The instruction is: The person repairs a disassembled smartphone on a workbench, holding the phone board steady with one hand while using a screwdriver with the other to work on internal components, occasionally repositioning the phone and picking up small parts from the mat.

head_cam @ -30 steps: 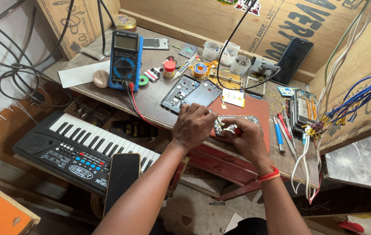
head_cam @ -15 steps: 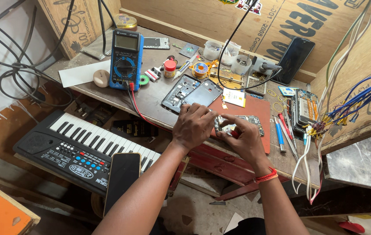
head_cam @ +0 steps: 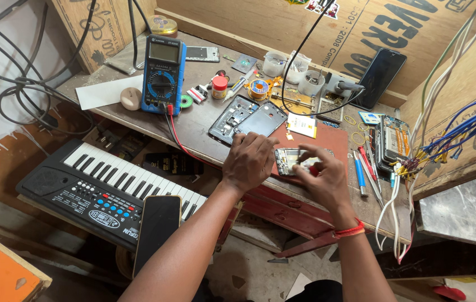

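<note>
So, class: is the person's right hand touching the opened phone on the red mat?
Touching. The head view shows the right hand with its fingertips pressed onto the opened phone, with no gap visible between them.

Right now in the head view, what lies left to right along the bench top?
White paper → multimeter → red-capped jar → solder wick reel → leaning dark phone → blue wire bundle.

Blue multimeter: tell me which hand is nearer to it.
Left. The left hand rests right of and below the blue multimeter; the right hand is farther right, on the opened phone.
</note>
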